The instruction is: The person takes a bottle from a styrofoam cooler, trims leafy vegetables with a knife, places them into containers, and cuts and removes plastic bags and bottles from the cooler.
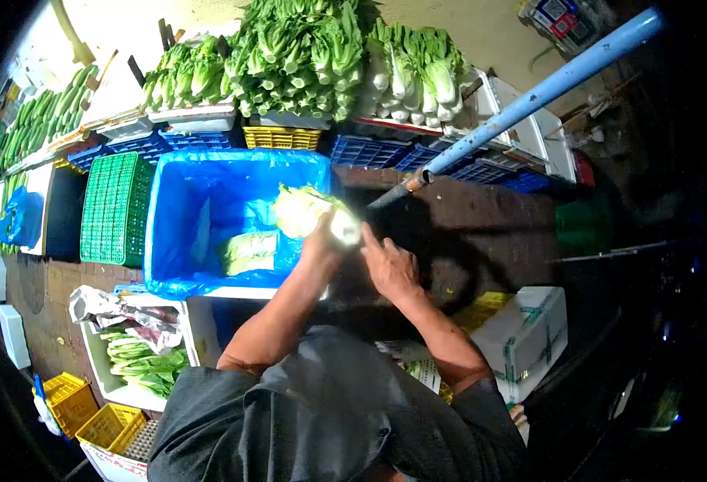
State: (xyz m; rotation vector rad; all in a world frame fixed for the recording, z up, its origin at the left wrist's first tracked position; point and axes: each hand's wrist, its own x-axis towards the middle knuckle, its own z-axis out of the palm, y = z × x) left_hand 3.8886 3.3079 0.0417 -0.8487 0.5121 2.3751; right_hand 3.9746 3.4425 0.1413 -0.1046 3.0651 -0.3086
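My left hand [322, 244] is wrapped round a head of Chinese cabbage [299, 206], pale green and leafy with a white cut base, which is overexposed. It is held above the right edge of a box lined with blue plastic [178, 217]. Close to the white base is my right hand [392, 265], its index finger stretched towards it and the other fingers curled. Whatever those curled fingers may hold is hidden. Inside the lined box, a light green leafy vegetable [249, 252] lies on the bottom.
Stacked greens [297, 68] and white-stemmed greens [417, 76] line the back. A blue pole [530, 100] slants in from the upper right. A green crate [112, 209] stands left of the lined box. Nearer are a foam box of greens [140, 361] and a taped foam box [522, 341].
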